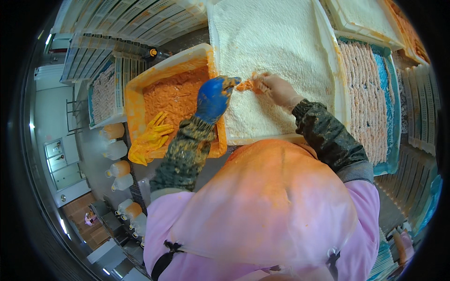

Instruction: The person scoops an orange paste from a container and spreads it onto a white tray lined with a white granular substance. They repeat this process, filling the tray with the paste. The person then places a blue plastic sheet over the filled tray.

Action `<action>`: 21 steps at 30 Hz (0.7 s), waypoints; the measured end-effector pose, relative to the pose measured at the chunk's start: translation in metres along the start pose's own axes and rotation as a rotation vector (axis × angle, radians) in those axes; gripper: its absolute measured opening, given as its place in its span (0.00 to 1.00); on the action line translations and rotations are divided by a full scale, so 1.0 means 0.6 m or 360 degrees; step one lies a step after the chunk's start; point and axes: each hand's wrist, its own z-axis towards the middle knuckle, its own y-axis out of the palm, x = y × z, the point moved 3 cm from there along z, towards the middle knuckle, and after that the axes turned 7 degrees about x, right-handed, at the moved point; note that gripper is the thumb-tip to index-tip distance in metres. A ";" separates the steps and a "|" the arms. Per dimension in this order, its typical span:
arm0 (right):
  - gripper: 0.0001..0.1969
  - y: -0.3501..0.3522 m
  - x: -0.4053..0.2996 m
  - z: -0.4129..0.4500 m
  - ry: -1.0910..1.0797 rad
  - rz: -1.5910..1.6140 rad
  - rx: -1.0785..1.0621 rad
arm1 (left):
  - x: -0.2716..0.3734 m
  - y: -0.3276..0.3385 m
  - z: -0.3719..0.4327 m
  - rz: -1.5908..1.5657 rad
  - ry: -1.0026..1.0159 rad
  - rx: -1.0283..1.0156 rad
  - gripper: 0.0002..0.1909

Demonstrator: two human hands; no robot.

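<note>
My left hand (pixel 215 98) wears a blue rubber glove with crumb-caked fingertips. It is bent over the near left part of a deep tray (pixel 342 87) of white breadcrumbs (pixel 274 42). Opposite it, my right hand (pixel 276 87), in a thin pale glove, has its fingers closed on an orange-coated food piece (pixel 245 85). The piece's other end lies at the left fingertips; whether they grip it is hidden. Left of the crumbs stands a pale tub (pixel 135 91) of thick orange batter (pixel 172 93). A yellow rubber glove (pixel 151 137) drapes over its near left corner.
Coated strips (pixel 365 102) lie in rows in a teal-lined tray (pixel 393 140) at right. Stacked perforated trays (pixel 140 21) rise at back left, near a bottle with an orange cap (pixel 153 52). Several jugs (pixel 119 168) stand along the left. Another person (pixel 406 246) is partly visible lower right.
</note>
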 end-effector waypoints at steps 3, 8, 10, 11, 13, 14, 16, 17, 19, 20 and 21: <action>0.14 -0.002 -0.033 -0.040 -0.0049 0.0145 -0.0128 | -0.007 -0.046 -0.056 -0.0467 -0.0097 0.0338 0.13; 0.33 -0.031 -0.010 -0.071 -0.0004 -0.0574 0.0039 | -0.084 -0.079 -0.148 -0.0536 -0.0228 0.0746 0.12; 0.43 -0.020 -0.044 -0.058 0.0091 -0.0601 -0.0145 | -0.112 -0.076 -0.152 -0.0321 -0.0385 0.0581 0.13; 0.35 0.005 -0.046 -0.044 0.0068 -0.0570 -0.0124 | -0.130 -0.073 -0.156 -0.0225 -0.0429 0.0508 0.14; 0.25 0.032 -0.082 -0.016 -0.0015 -0.0516 0.0002 | -0.174 -0.067 -0.169 -0.0041 -0.0482 0.0373 0.14; 0.21 0.032 -0.099 -0.015 0.0006 -0.0457 -0.0135 | -0.199 -0.066 -0.178 0.0046 -0.0496 0.0315 0.15; 0.19 0.041 -0.090 -0.031 -0.0166 -0.0501 -0.0115 | -0.264 -0.086 -0.209 -0.0639 -0.0986 0.0373 0.15; 0.20 0.042 -0.060 -0.049 -0.0364 -0.0620 0.0041 | -0.294 -0.104 -0.217 -0.0653 -0.1035 0.0324 0.15; 0.22 0.014 -0.047 -0.059 -0.0410 -0.0790 0.0124 | -0.358 -0.149 -0.234 -0.0338 -0.0944 0.0166 0.16; 0.23 0.003 -0.048 -0.062 -0.0447 -0.0877 0.0161 | -0.416 -0.176 -0.247 -0.0491 -0.0868 0.0220 0.16; 0.24 0.004 -0.045 -0.058 -0.0186 -0.0529 0.0010 | -0.472 -0.202 -0.258 -0.0647 -0.0786 0.0261 0.16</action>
